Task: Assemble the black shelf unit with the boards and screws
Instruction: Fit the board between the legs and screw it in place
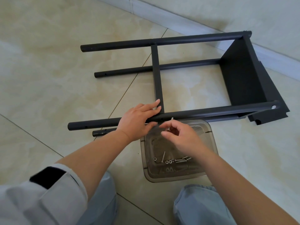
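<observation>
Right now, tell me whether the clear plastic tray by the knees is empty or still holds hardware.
Not empty. The clear plastic tray still holds several silver screws and small washers, lying loose on its bottom.

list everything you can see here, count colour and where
shelf frame: one, black, on its side on the floor, four tubes
end board: one, black, fixed at the frame's right end
middle board: one, black, edge-on between the tubes
tray: one, clear, on the floor beside the near tube
loose screws: several, silver, with washers in the tray
held screw: one, silver, at the near tube
left hand: on the near tube and middle board
right hand: fingers pinch the held screw
</observation>
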